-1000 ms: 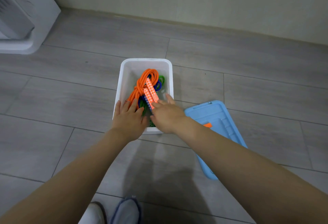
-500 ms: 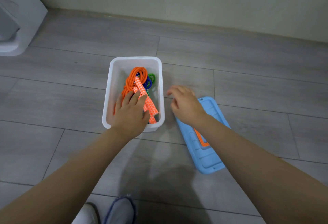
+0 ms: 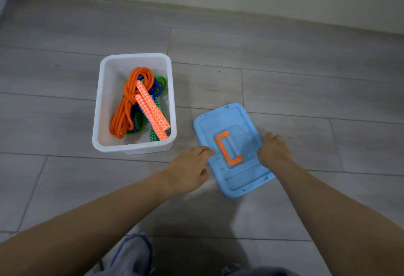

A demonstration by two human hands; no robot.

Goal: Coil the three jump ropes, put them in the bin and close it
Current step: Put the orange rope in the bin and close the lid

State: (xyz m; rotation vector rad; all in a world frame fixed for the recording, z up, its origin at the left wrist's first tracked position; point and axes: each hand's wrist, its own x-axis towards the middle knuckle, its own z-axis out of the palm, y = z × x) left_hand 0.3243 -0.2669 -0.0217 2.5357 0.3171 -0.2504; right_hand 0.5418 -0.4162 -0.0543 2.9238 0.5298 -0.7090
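Observation:
The white bin [image 3: 101,101] stands open on the floor. Inside lie the coiled orange rope [image 3: 123,112] with its checked handles on top, the blue rope [image 3: 156,89] and the green rope [image 3: 162,81] beneath it. To the bin's right the blue lid [image 3: 231,120] lies flat on the floor, its orange handle [image 3: 227,148] facing up. My left hand [image 3: 189,167] touches the lid's left edge with curled fingertips. At the lid's right edge, my right hand [image 3: 273,151] curls its fingers over the rim.
Grey wood-look floor tiles run all around, and a pale wall with a skirting board [image 3: 240,11] closes off the far side. My knees and clothing [image 3: 131,256] show at the bottom edge.
Both hands have left the bin and moved right to the lid. The left hand let go of the ropes, which now lie uncovered in the bin.

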